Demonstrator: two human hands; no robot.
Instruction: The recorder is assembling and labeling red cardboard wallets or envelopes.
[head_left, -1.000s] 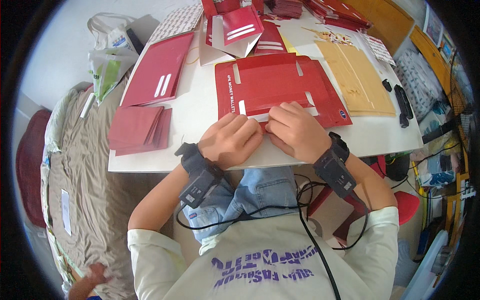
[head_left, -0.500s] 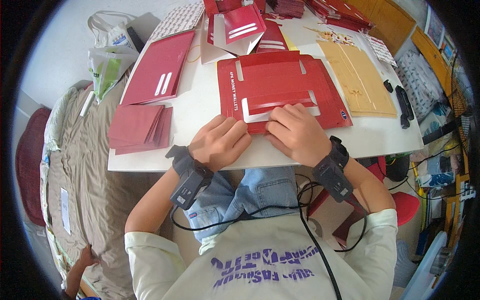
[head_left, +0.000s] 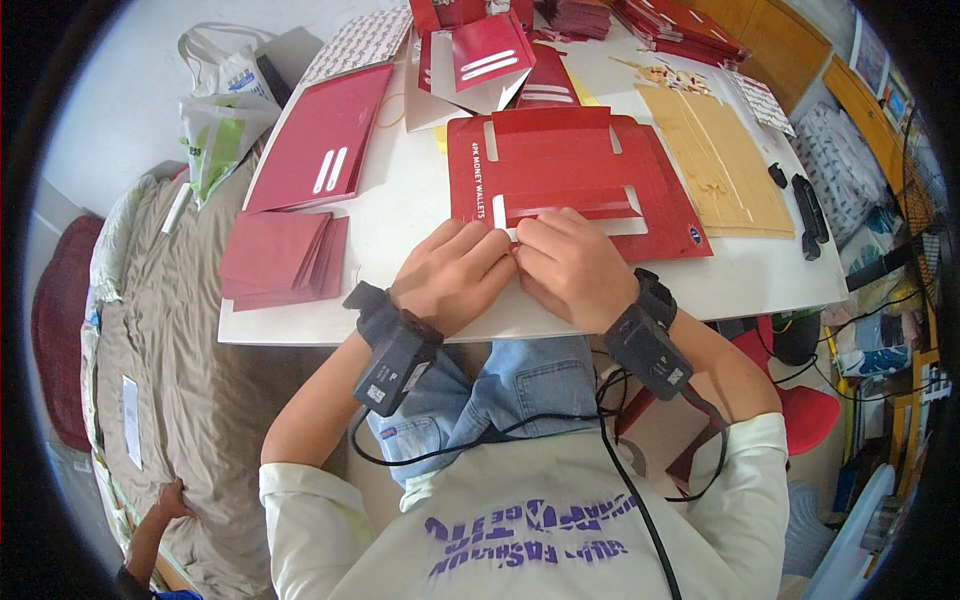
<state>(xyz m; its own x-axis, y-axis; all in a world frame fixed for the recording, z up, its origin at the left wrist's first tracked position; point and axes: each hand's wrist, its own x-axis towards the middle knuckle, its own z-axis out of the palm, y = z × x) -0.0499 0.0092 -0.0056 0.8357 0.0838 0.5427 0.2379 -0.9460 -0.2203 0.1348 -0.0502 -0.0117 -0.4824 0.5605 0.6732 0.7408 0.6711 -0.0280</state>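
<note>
Along the near edge of the slotted red board [head_left: 555, 170], which is lying on the white surface [head_left: 400, 195], the left hand [head_left: 455, 275] and right hand [head_left: 578, 268] are meeting, fingers [head_left: 490, 250] curled narrow, whether holding it I cannot tell, while red cards [head_left: 270, 253] are lying left of it and a tan sheet [head_left: 708, 165] right.

Bright picture, strongly bent edges

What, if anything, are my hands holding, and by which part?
Your left hand and right hand are together at the near edge of the red cardboard sheet, toward its left; whether they pinch or just press it cannot be told.
</note>
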